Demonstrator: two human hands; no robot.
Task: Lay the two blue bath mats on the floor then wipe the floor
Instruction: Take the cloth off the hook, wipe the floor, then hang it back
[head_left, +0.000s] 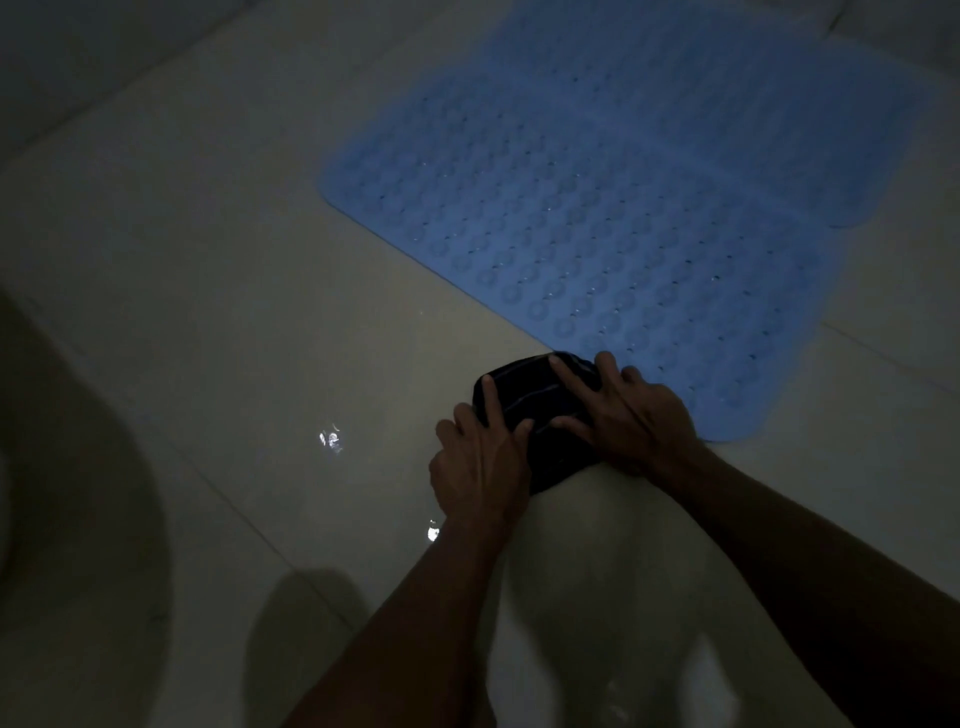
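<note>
Two blue bath mats lie flat on the pale tiled floor (218, 270). The near mat (597, 249) has rows of suction cups and holes. The far mat (769, 104) overlaps it at the upper right. A dark striped cloth (530, 400) sits bunched on the floor at the near mat's front corner. My left hand (480, 462) presses on the cloth's left side with fingers spread. My right hand (634, 415) presses on its right side, partly over the mat's edge. The room is dim.
Small wet spots (330, 441) glint on the tiles left of the cloth. A dark curved shadow (78, 493) covers the lower left floor. A wall base (104, 78) runs along the upper left.
</note>
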